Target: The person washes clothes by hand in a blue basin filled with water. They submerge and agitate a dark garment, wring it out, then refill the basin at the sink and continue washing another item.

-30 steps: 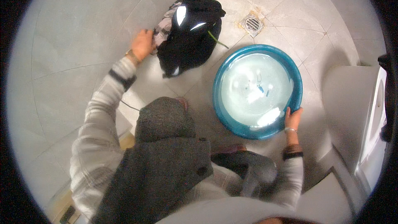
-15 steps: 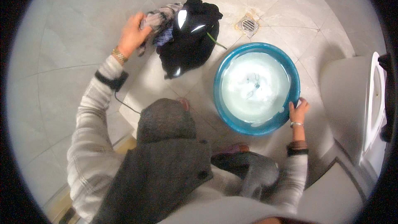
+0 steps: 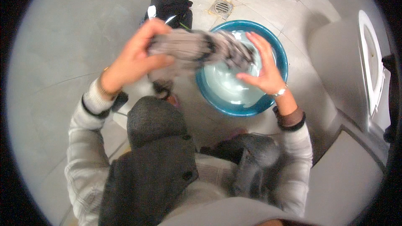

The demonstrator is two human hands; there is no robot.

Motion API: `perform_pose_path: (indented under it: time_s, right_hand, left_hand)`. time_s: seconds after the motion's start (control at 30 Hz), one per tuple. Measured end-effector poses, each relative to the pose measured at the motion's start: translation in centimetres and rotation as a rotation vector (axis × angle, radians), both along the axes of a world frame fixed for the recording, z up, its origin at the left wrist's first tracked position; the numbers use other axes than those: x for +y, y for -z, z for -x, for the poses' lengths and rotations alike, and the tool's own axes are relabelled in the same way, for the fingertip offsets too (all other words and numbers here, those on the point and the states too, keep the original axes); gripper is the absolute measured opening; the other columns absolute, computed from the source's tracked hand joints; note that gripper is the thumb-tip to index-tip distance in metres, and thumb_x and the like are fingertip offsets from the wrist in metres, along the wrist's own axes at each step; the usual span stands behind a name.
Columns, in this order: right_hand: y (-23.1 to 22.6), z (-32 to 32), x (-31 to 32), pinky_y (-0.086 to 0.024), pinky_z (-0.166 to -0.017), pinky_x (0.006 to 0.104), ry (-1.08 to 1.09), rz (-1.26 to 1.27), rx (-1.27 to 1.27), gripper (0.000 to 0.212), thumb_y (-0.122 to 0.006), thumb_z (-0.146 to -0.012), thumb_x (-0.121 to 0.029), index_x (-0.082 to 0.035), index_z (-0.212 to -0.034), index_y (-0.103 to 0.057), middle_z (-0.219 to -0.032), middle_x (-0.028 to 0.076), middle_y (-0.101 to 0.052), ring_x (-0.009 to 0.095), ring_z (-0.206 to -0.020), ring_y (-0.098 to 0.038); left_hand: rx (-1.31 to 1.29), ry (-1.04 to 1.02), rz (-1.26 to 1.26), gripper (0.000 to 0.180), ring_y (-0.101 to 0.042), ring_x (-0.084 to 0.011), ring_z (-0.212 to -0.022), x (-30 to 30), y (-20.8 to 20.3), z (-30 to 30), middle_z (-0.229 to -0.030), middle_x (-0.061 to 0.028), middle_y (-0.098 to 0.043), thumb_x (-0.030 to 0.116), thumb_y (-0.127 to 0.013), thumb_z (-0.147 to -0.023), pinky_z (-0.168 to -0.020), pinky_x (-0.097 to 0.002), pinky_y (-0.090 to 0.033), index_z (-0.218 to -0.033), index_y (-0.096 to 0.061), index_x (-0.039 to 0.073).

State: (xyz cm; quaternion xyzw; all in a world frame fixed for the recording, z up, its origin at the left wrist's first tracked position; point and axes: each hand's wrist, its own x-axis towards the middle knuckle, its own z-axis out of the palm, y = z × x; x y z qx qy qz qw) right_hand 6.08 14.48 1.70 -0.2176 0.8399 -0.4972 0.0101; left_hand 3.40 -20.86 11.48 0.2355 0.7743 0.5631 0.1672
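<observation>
My left hand (image 3: 136,60) is closed round one end of a crumpled, greyish-pink garment with dark patterning (image 3: 180,49), blurred by motion. The garment stretches right, its far end hanging over a round blue basin (image 3: 282,54) of cloudy, whitish water. A loose, dark-tipped part of it dangles below my left hand. Over the basin, my right hand (image 3: 268,73) has its thumb and fingers spread around the garment's far end, with a gap showing between them; I see no firm grip. Beyond my left hand lies a black garment (image 3: 178,10) with white patches, partly hidden.
A metal floor drain (image 3: 221,7) lies beyond the basin in the tiled floor. To the right stands a white toilet (image 3: 341,54). A pale wall (image 3: 67,50) rises on the left. My knees are close below the basin.
My left hand has brought the patterned garment from beside the black clothes toward the basin. My right hand has left the basin's rim and risen over the water. The view has shifted.
</observation>
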Motion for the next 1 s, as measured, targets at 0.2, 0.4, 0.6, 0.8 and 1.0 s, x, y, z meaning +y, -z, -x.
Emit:
perform_pose_path:
  time_s: [0.2,0.4,0.6,0.8,1.0]
  right_hand:
    - [5.9,-3.3,3.6,-0.048,-0.091,0.0345,0.036,0.034,-0.632,0.059,-0.073,-0.075,-0.013,-0.007,-0.129,-0.049,-0.115,0.012,-0.060,0.028,-0.103,-0.060]
    - [11.3,-5.2,6.4,-0.052,-0.077,0.0398,0.169,-0.373,-0.462,0.030,-0.060,-0.084,-0.020,0.001,-0.106,-0.058,-0.102,0.020,-0.061,0.033,-0.083,-0.063]
    - [12.9,-6.9,3.7,-0.046,-0.095,0.0493,0.363,-0.546,-0.068,0.046,-0.069,-0.080,-0.020,-0.006,-0.122,-0.056,-0.127,0.019,-0.052,0.043,-0.111,-0.053]
    - [14.2,-8.9,0.2,-0.028,-0.107,0.0670,0.006,-0.994,-0.362,0.102,-0.075,-0.078,-0.045,-0.016,-0.156,-0.015,-0.159,0.015,-0.019,0.043,-0.143,-0.024]
    - [16.1,-6.8,0.4,-0.014,-0.116,0.0621,-0.173,-1.088,-0.614,0.102,-0.066,-0.084,-0.052,-0.022,-0.158,-0.003,-0.164,0.012,0.001,0.043,-0.148,-0.009]
  left_hand:
    - [-0.517,0.179,0.025,0.029,-0.053,-0.0085,-0.094,6.8,12.1,1.7,-0.102,-0.0001,-0.056,0.020,-0.067,-0.092,-0.083,-0.0260,-0.046,-0.111,-0.049,0.008]
    - [-0.280,0.168,0.387,0.035,-0.061,-0.0300,-0.098,10.7,20.6,2.0,-0.104,-0.0181,-0.059,0.026,-0.065,-0.090,-0.088,-0.0382,-0.049,-0.111,-0.051,0.003]
    - [0.200,0.138,0.642,0.052,-0.054,-0.0409,-0.116,14.0,22.5,-0.2,-0.129,-0.0246,-0.051,0.021,-0.069,-0.083,-0.100,-0.0446,-0.045,-0.129,-0.049,0.006]
    - [0.448,0.431,0.892,0.073,-0.013,-0.0403,-0.148,13.8,24.0,-2.9,-0.162,-0.0149,-0.012,0.010,-0.051,-0.087,-0.109,-0.0688,-0.019,-0.155,-0.025,0.020]
    - [0.466,0.509,1.016,0.095,-0.012,-0.0407,-0.148,14.1,26.2,-2.0,-0.163,-0.0136,-0.007,0.016,-0.074,-0.074,-0.108,-0.0705,-0.020,-0.154,-0.026,0.030]
